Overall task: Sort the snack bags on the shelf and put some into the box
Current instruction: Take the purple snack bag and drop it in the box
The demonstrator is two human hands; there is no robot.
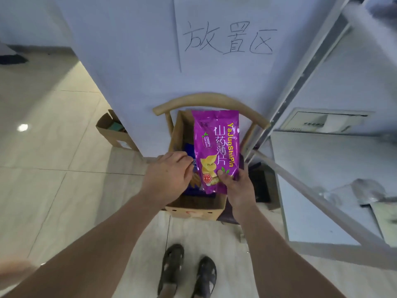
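A purple snack bag (pixel 216 145) with yellow chips printed on it hangs lengthwise over an open cardboard box (pixel 196 208) that rests on a wooden chair (pixel 206 98). My right hand (pixel 236 188) grips the bag's near end. Inside the box lies a dark blue snack bag (pixel 189 150), largely covered. My left hand (pixel 169 175) hovers over the box's left side, its fingers curled against the blue bag; whether it grips that bag is unclear.
A white panel with a handwritten paper sign (pixel 227 37) stands behind the chair. A metal shelf (pixel 311 190) rises at the right. A second cardboard box (pixel 111 131) sits on the tiled floor at the left. My sandalled feet (pixel 187 269) are below.
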